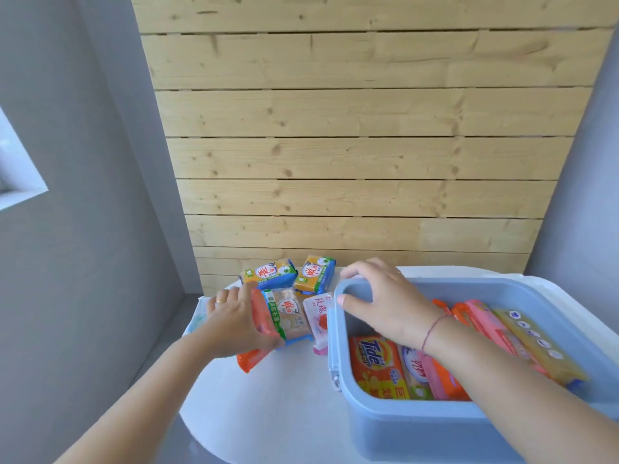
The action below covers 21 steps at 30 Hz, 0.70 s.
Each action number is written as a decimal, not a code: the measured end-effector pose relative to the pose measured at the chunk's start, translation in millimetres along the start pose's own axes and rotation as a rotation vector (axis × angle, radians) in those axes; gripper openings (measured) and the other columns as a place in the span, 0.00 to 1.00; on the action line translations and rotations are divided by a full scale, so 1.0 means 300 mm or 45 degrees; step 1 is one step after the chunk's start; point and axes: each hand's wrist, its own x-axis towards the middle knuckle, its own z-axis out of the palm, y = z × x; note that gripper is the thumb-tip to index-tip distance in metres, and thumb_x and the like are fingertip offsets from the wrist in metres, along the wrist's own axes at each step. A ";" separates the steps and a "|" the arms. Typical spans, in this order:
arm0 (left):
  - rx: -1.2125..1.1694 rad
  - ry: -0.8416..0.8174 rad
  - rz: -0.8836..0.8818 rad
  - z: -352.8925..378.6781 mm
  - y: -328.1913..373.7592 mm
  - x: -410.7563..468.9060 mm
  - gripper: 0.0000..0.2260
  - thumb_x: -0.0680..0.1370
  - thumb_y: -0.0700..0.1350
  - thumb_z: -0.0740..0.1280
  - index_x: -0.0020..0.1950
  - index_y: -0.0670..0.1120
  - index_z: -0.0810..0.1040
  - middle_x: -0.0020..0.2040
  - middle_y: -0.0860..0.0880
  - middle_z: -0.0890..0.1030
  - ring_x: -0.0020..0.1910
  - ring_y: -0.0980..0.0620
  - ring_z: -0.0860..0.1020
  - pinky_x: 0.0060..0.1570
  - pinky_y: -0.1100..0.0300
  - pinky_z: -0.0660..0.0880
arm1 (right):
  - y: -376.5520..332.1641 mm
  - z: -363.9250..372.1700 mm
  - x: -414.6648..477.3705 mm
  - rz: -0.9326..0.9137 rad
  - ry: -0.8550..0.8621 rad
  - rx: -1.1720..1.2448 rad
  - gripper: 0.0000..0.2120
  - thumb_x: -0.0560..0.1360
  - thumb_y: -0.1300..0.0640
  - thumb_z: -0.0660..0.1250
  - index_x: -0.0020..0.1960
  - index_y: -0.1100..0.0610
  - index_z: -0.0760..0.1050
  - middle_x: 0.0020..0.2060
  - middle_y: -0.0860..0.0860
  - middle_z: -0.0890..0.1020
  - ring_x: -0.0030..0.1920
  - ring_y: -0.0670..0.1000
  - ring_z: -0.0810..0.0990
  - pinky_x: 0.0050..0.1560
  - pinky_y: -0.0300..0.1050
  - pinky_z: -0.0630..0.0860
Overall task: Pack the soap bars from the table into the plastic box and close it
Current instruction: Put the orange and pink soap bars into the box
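The left hand (234, 324) is closed around soap bars at the left side of the white desk (274, 396). It grips a clear-wrapped bar with a green band (288, 316) together with an orange bar (253, 358) under it, so I judge the person wants to carry two bars at once and save a trip. The thumb lies on top and the fingers go below, which keeps the slippery wrappers pressed together.

The right hand (382, 303) rests on the far left corner of the blue box (418, 426), with the fingers curled over the rim and holding nothing else. Most likely it steadies the box, so that the box does not slide when bars are dropped in.

Inside the box several bars already stand on edge in rows: a Tide bar (376, 361), a white one, pink ones and a yellow one along the right wall. Standing on edge probably leaves room for more.

On the desk more bars wait: two yellow-and-blue bars (288, 274) at the back near the wooden wall, a pink bar (318, 316) just beside the box, and a pale packet (201, 316) partly hidden behind the left hand. A latch (335, 378) hangs at the left wall of the box. I cannot see a lid, so closing is not yet possible to judge.
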 end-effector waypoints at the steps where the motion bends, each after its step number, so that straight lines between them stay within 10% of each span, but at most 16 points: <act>1: -0.103 0.073 0.012 -0.039 0.020 -0.025 0.52 0.52 0.72 0.65 0.71 0.53 0.54 0.60 0.51 0.69 0.63 0.47 0.63 0.66 0.51 0.57 | 0.017 -0.016 -0.006 0.012 0.048 0.071 0.14 0.74 0.49 0.65 0.59 0.50 0.73 0.58 0.46 0.72 0.64 0.48 0.69 0.61 0.40 0.64; 5: -0.536 0.339 0.270 -0.206 0.161 -0.135 0.50 0.51 0.69 0.68 0.68 0.58 0.55 0.57 0.55 0.67 0.57 0.54 0.60 0.64 0.55 0.58 | 0.025 -0.077 -0.017 0.127 0.116 0.521 0.13 0.74 0.48 0.67 0.56 0.49 0.74 0.58 0.48 0.78 0.58 0.45 0.76 0.56 0.38 0.69; 9: -0.620 0.382 0.578 -0.285 0.417 -0.208 0.49 0.51 0.70 0.69 0.68 0.59 0.54 0.61 0.57 0.66 0.61 0.54 0.61 0.65 0.54 0.58 | -0.009 -0.146 -0.036 0.087 -0.027 0.933 0.36 0.63 0.32 0.65 0.68 0.44 0.66 0.52 0.52 0.83 0.52 0.46 0.82 0.59 0.47 0.77; 14: -0.633 0.143 0.634 -0.223 0.594 -0.215 0.57 0.53 0.67 0.73 0.73 0.58 0.44 0.68 0.55 0.65 0.67 0.53 0.59 0.70 0.48 0.58 | 0.064 -0.198 -0.067 0.151 0.165 0.539 0.33 0.68 0.50 0.68 0.70 0.41 0.61 0.37 0.46 0.81 0.35 0.47 0.79 0.39 0.40 0.72; 21: -0.561 -0.454 0.532 -0.097 0.616 -0.216 0.38 0.69 0.55 0.70 0.73 0.49 0.56 0.65 0.54 0.75 0.59 0.56 0.77 0.59 0.61 0.72 | 0.164 -0.116 -0.112 0.398 -0.139 -0.223 0.14 0.70 0.49 0.65 0.54 0.52 0.73 0.52 0.51 0.79 0.54 0.55 0.78 0.46 0.45 0.72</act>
